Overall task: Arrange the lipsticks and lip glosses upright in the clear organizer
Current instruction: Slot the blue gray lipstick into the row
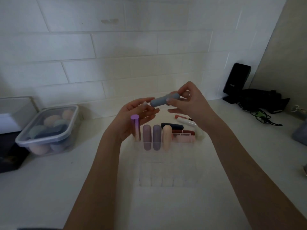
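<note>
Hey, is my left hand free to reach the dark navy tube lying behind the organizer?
Probably yes. The left hand is open and empty; the navy tube lies uncovered behind the upright tubes, so reach over them.

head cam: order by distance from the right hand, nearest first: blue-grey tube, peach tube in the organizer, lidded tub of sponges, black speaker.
1. Blue-grey tube: gripped in the right hand, so touching.
2. Peach tube: upright in the clear organizer, just below the hand.
3. Black speaker: back right, against the wall.
4. Lidded tub of sponges: far left on the counter.
</note>
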A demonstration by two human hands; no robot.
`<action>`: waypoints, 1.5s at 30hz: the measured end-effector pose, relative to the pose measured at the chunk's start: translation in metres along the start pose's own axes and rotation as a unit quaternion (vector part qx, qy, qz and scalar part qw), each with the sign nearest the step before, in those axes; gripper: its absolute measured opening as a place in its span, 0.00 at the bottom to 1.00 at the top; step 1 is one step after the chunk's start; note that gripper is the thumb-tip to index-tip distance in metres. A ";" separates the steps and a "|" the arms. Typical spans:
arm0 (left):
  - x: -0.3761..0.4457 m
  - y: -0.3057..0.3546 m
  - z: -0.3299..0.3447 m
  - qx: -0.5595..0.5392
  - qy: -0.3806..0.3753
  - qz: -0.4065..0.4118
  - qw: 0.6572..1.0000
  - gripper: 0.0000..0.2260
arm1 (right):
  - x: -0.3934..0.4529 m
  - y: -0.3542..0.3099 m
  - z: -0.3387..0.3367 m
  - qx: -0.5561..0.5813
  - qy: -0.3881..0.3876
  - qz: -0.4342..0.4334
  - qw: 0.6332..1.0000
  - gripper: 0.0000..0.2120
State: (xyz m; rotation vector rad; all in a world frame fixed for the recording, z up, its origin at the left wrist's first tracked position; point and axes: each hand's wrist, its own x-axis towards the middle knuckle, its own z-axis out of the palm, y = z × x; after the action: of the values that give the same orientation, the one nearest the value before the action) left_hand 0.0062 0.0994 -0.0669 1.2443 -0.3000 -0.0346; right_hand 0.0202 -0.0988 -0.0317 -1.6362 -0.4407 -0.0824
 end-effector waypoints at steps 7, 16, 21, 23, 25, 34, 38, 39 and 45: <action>-0.008 0.042 0.026 0.136 0.037 0.058 0.988 0.08 | -0.036 -0.005 -0.003 -0.013 0.043 -0.025 0.999 0.13; -0.065 0.038 0.093 0.311 0.182 0.203 0.910 0.09 | -0.083 -0.022 0.015 0.069 0.108 -0.063 0.990 0.21; -0.087 0.008 0.120 0.154 0.204 0.144 0.956 0.14 | -0.107 -0.019 0.017 0.081 0.118 -0.077 0.987 0.21; -0.090 0.004 0.125 0.114 0.201 0.122 0.965 0.12 | -0.114 -0.015 0.016 0.092 0.108 -0.070 0.987 0.21; -0.091 0.002 0.127 0.105 0.193 0.121 0.968 0.11 | -0.120 -0.013 0.015 0.089 0.094 -0.066 0.989 0.19; -0.100 -0.011 0.118 0.216 0.126 0.131 0.959 0.15 | -0.126 -0.009 0.006 0.021 0.032 -0.029 0.999 0.15; -0.100 -0.023 0.112 0.258 0.144 0.148 0.944 0.21 | -0.119 -0.011 0.004 0.022 0.036 -0.011 0.999 0.12; -0.100 -0.027 0.110 0.273 0.151 0.160 0.936 0.22 | -0.116 -0.011 0.003 0.023 0.056 -0.017 0.998 0.11; -0.115 -0.054 0.103 0.491 0.164 0.191 0.834 0.07 | -0.093 -0.005 -0.005 -0.002 0.110 -0.051 0.993 0.12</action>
State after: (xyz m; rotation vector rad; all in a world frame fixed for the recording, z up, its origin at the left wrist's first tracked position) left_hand -0.1218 0.0085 -0.1116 2.1502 -0.2626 0.7636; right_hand -0.0662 -0.1249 -0.0551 -1.5874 -0.3552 -0.3374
